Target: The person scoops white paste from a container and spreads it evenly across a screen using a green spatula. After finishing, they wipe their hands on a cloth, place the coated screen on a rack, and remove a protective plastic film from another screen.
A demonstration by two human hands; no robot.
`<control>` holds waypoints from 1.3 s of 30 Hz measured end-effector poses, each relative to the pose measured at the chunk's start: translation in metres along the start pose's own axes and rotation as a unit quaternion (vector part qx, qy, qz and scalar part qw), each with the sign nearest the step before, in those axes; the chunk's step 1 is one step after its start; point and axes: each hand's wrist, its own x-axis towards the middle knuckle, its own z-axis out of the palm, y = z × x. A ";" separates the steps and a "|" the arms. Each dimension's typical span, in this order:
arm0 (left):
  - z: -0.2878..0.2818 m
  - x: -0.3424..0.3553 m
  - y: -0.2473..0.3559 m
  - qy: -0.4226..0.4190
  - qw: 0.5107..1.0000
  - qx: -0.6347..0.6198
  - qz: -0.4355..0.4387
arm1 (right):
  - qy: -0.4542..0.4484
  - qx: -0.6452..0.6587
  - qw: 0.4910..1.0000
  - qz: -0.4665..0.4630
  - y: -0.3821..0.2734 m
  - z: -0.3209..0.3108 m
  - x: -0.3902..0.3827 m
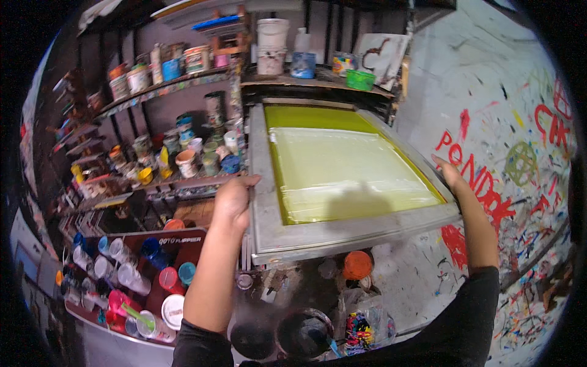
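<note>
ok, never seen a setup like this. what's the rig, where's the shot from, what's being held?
No robot here: these are a person's bare hands. The one picture comes from a wide fisheye camera on the person's head, looking down, so straight edges bend near the rim. Picture left is the person's left.

The left hand and right hand hold a grey frame by its opposite sides. Inside it is a yellow-green panel, much of it paler.

At lower left, cups stand on a dark red board. Behind, shelves carry tubs.
</note>
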 end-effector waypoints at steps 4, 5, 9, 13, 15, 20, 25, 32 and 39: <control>-0.007 0.019 0.005 -0.017 0.999 -0.023 -0.034 | 0.028 -0.035 0.999 0.011 -0.042 0.021 -0.020; -0.006 0.021 0.006 -0.017 0.999 -0.026 -0.039 | 0.036 -0.025 0.999 0.019 -0.041 0.022 -0.015; 0.005 0.030 0.009 0.008 0.999 -0.006 -0.034 | 0.074 -0.063 0.995 0.007 -0.051 0.022 -0.009; -0.002 0.048 0.010 -0.022 0.998 -0.024 -0.050 | 0.090 -0.104 0.990 0.012 -0.068 0.021 -0.012; -0.002 0.058 0.006 -0.024 0.998 -0.011 -0.051 | 0.067 -0.074 0.995 0.015 -0.067 0.019 -0.006; 0.012 0.076 -0.003 0.003 0.999 0.042 -0.031 | 0.072 -0.052 0.996 0.002 -0.047 0.016 0.045; 0.010 0.103 -0.014 0.019 0.998 0.057 0.000 | 0.019 -0.060 0.997 -0.048 -0.031 0.021 0.084; 0.002 0.123 0.014 0.011 0.999 0.042 -0.027 | 0.059 -0.027 0.998 0.013 -0.050 0.043 0.117; -0.005 0.169 0.029 -0.013 0.995 0.082 -0.049 | -0.043 -0.002 0.999 -0.013 -0.053 0.046 0.148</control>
